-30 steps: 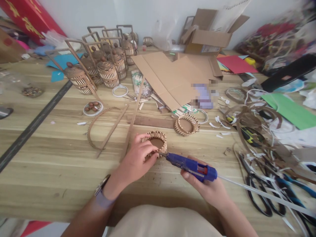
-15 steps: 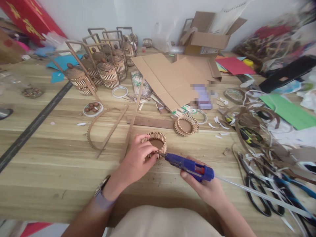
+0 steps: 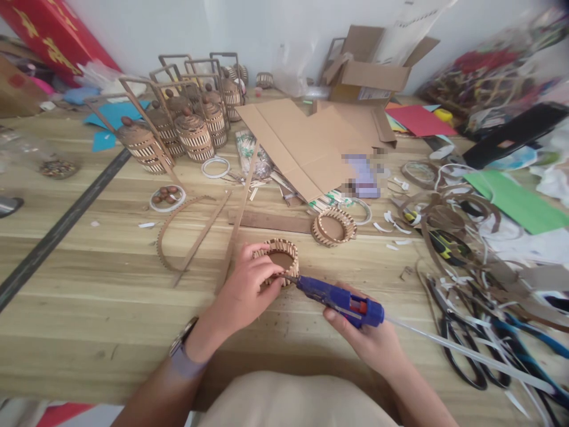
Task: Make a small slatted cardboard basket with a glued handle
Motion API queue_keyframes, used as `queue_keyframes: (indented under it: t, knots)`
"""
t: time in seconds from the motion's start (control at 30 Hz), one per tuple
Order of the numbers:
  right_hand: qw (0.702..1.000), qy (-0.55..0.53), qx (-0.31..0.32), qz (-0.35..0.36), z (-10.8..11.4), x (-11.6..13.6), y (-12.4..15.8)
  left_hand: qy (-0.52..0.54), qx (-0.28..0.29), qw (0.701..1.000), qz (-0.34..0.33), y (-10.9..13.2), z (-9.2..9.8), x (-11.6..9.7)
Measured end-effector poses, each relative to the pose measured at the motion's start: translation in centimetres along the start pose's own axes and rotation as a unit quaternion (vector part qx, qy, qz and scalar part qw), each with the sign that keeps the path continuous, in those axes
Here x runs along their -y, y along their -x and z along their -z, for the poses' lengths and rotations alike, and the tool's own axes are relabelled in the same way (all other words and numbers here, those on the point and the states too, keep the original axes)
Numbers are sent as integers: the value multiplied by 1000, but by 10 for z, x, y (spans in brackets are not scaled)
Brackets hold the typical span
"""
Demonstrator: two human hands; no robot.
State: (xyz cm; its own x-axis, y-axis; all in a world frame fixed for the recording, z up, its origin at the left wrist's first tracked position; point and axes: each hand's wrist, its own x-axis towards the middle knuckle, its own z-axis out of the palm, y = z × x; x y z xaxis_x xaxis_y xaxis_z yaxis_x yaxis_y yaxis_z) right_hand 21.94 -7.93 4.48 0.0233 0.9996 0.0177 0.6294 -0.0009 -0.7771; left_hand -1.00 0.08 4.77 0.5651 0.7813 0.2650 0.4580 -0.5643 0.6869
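Observation:
My left hand [image 3: 246, 290] curls around the near side of a small round slatted cardboard basket [image 3: 281, 257] standing on the wooden table [image 3: 106, 296]. My right hand [image 3: 371, 341] grips a blue hot glue gun [image 3: 338, 298]. Its nozzle points left and touches the basket's near rim, beside my left fingertips. A clear glue stick trails from the gun's back toward the right. A second slatted ring [image 3: 333, 225] lies just beyond, to the right. A watch sits on my left wrist.
Several finished lantern-like baskets with handles [image 3: 178, 127] stand at the back left. Flat cardboard sheets [image 3: 306, 142] and an open box [image 3: 368, 74] lie at the back. Scissors [image 3: 462, 350], paper strips and coloured sheets clutter the right. Curved cardboard strips [image 3: 186, 231] lie left of the basket.
Almost nothing moved. The glue gun and right hand shifted slightly left and closer to the basket; the view drifted a little.

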Motion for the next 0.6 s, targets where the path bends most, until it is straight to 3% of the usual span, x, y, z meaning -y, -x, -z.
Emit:
queue_keyframes:
  t: [0.6]
  knots:
    - [999,5,-12,47,-1,-2,-1,-2,-1,1000,4,1,-1,-1]
